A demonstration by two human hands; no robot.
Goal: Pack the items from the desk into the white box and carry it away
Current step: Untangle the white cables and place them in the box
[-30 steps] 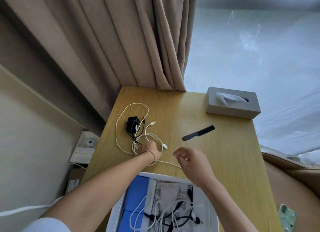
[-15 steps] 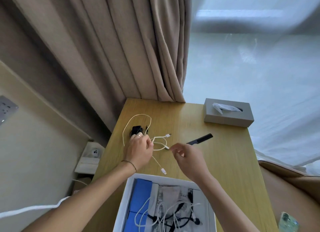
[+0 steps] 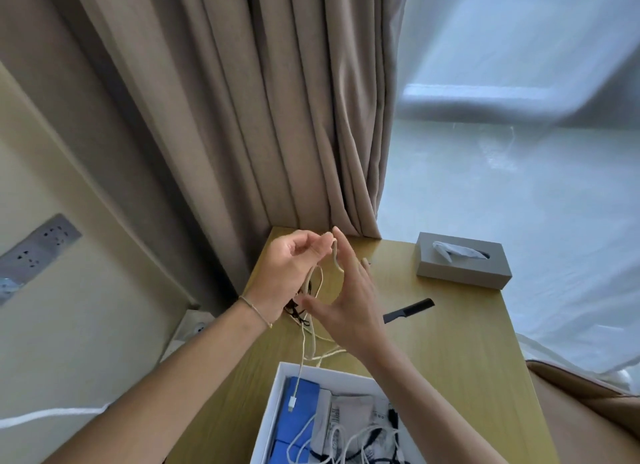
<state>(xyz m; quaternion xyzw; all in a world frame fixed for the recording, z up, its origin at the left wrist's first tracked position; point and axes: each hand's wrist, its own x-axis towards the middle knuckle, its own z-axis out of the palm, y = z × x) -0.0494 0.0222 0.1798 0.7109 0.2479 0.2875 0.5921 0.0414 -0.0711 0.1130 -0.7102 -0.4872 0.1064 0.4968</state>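
My left hand (image 3: 287, 269) is raised above the wooden desk (image 3: 450, 352) and pinches a white cable (image 3: 304, 342) that hangs in loops. One plug end dangles over the white box (image 3: 277, 394) at the desk's near edge. My right hand (image 3: 349, 300) is beside the left with fingers spread, touching a loop of the same cable. Dark cords (image 3: 298, 313) of a charger hang under my left hand; the charger itself is hidden. The box holds blue packs, papers and more cables. A black comb (image 3: 408, 310) lies on the desk to the right of my hands.
A grey tissue box (image 3: 464, 264) stands at the desk's far right. Beige curtains (image 3: 277, 117) hang behind the desk, with a sheer white curtain to the right. Wall sockets (image 3: 38, 245) are at left, and another outlet (image 3: 194, 328) sits low beside the desk.
Both hands have risen from the desk surface, lifting the white cable so that it hangs, with one plug now over the box. The view has tilted upward.
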